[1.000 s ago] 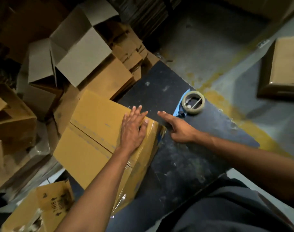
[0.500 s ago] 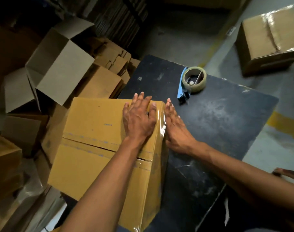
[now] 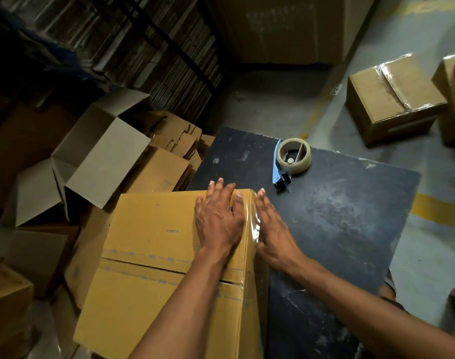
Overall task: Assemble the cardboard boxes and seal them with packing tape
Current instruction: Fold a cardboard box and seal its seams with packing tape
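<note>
A yellow-brown cardboard box (image 3: 148,255) stands on the left part of the black table (image 3: 337,229), its flaps closed and clear tape running over its right edge. My left hand (image 3: 218,218) lies flat on the box's top near that edge, fingers straight. My right hand (image 3: 270,229) presses flat against the box's right side over the shiny tape. A roll of clear packing tape in a blue dispenser (image 3: 291,159) lies on the table beyond my hands, apart from them.
An open empty box (image 3: 97,156) and flattened cartons (image 3: 169,161) are piled left of the table. Two taped boxes (image 3: 392,99) sit on the grey floor at the right. Stacked cardboard fills the dark shelving behind.
My right hand left the table near the dispenser and now presses the box's right side. The left hand stays on the box top. The view has tilted upward.
</note>
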A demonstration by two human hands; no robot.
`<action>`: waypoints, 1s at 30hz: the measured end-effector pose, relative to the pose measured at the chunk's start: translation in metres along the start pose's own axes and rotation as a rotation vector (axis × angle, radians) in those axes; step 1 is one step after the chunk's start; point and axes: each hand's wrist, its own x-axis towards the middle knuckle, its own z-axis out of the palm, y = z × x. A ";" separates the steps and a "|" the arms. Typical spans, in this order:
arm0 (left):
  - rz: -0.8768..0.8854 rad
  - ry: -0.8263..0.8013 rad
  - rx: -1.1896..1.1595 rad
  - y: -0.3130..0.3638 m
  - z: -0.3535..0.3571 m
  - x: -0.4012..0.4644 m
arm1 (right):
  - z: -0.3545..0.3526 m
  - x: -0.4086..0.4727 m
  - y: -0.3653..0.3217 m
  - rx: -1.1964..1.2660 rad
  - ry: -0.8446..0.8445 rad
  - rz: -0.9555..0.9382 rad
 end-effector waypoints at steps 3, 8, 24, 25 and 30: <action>-0.009 -0.003 -0.001 0.001 -0.001 -0.001 | -0.001 -0.020 0.002 -0.054 -0.071 0.009; -0.022 -0.017 -0.034 0.001 -0.001 -0.001 | -0.051 -0.016 -0.003 0.310 0.105 0.109; -0.021 -0.001 -0.115 -0.002 0.000 -0.001 | -0.084 0.094 0.016 0.601 -0.236 0.083; -0.017 -0.002 -0.115 -0.002 -0.001 -0.002 | -0.083 0.095 0.018 0.598 -0.236 0.080; -0.029 -0.016 -0.124 0.000 -0.003 -0.002 | -0.093 0.099 0.023 0.527 -0.311 0.040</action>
